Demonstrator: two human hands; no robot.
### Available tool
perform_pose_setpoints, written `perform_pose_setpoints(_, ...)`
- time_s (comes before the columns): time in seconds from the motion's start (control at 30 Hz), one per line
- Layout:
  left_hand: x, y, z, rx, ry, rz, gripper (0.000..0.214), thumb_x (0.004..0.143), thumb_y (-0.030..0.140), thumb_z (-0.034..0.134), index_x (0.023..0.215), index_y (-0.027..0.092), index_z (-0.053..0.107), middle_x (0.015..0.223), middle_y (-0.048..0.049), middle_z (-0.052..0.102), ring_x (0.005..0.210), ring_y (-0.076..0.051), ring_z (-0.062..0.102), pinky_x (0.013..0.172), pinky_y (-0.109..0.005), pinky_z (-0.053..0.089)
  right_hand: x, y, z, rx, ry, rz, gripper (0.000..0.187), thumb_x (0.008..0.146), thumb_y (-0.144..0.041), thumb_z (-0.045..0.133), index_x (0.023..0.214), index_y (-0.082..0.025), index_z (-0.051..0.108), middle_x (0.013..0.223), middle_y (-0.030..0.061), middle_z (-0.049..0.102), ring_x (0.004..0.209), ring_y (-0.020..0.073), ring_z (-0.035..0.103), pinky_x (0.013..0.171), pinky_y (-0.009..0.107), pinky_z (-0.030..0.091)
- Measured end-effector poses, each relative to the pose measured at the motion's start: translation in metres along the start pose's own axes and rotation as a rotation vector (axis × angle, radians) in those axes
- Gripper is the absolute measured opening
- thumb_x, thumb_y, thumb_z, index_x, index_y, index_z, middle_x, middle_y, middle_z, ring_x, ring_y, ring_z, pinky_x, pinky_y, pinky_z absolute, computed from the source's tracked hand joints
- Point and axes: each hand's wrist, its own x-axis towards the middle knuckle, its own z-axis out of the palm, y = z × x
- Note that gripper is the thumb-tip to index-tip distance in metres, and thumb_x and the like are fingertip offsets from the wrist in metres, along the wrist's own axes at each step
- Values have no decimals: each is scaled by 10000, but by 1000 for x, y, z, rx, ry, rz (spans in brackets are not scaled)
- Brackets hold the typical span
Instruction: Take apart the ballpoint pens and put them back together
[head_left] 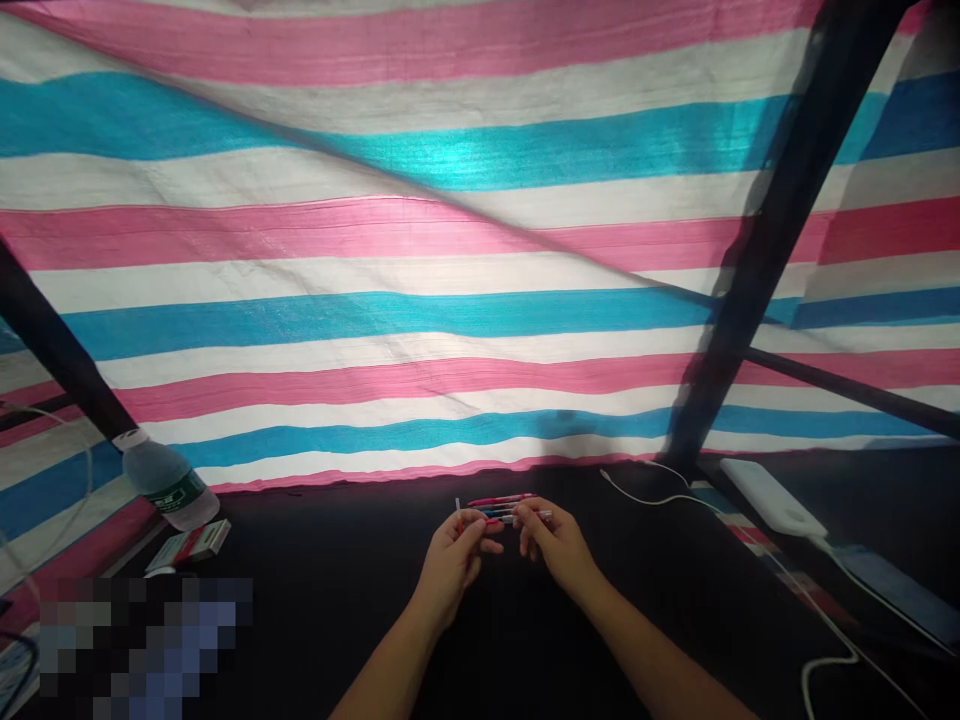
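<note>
My left hand (454, 555) and my right hand (553, 540) are close together above the black tabletop. Between them is a slim pen (492, 521) with a red part near my left fingertips and a clear, pale end poking out past my right fingers. Both hands are closed in a pinch on it. A small whitish stick-like piece (457, 504) rises by my left index finger; whether that hand holds it I cannot tell. Just beyond my fingers lie several pens (501, 499), pink and blue among them, partly covered by the hands.
On the left stand a water bottle (166, 480) and a small flat box (189, 546). A white power bank (772, 498) with a white cable (840, 640) and a bluish flat device (896, 590) lie right. Striped sheeting (420, 310) hangs behind, with a dark post (757, 270).
</note>
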Motion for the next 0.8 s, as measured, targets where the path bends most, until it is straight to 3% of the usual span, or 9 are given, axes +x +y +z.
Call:
perform_pose_setpoints(0.23, -2, 0, 2, 11, -19, -15, 419, 796, 469, 798, 977, 154, 590, 993, -151, 774, 668, -160, 734, 343, -145, 178, -1, 0, 2, 6, -79, 28, 475, 854, -647, 671, 902, -175, 679, 769, 19, 665, 485, 119, 578, 403, 221, 396)
perform_pose_setpoints(0.37, -2, -1, 1, 21, -30, -14, 417, 780, 473, 814, 966, 156, 618, 948, -122, 769, 621, -136, 700, 352, -154, 177, -1, 6, 1, -20, -135, 41, 428, 876, -596, 674, 939, -173, 702, 652, -7, 638, 478, 125, 569, 412, 218, 384)
perform_pose_setpoints(0.47, -1, -2, -1, 65, -39, -1, 422, 793, 494, 799, 986, 143, 667, 784, -60, 738, 384, -40, 474, 351, -180, 130, 0, 11, -1, -17, -160, 54, 378, 859, -538, 724, 969, -176, 718, 665, -3, 647, 515, 139, 601, 420, 215, 384)
perform_pose_setpoints(0.53, -1, -2, -2, 116, -17, 22, 437, 793, 515, 790, 999, 139, 705, 681, -13, 684, 335, -15, 321, 363, -195, 128, 0, 11, 0, -8, -186, 66, 350, 835, -506, 761, 966, -184, 718, 744, 17, 679, 594, 165, 649, 435, 216, 390)
perform_pose_setpoints(0.6, -1, 0, -3, 190, 0, 92, 411, 777, 505, 804, 964, 143, 750, 658, -2, 645, 393, -44, 377, 401, -201, 220, -2, 9, 1, -10, -233, 68, 319, 829, -476, 775, 957, -190, 715, 792, 29, 699, 684, 192, 677, 500, 238, 441)
perform_pose_setpoints(0.7, -4, 5, 0, 341, -15, 261, 308, 787, 458, 803, 898, 171, 805, 731, -23, 632, 594, -127, 527, 553, -242, 393, -5, 1, 4, -33, -312, 13, 254, 877, -418, 736, 1015, -205, 726, 876, 42, 721, 831, 221, 682, 741, 335, 526)
perform_pose_setpoints(0.8, -8, 8, 2, 435, -53, 329, 275, 799, 443, 794, 925, 201, 826, 806, -32, 620, 734, -172, 557, 671, -272, 440, -8, -7, 5, -42, -373, -47, 218, 924, -364, 666, 1080, -222, 721, 999, 54, 714, 963, 244, 651, 908, 394, 492)
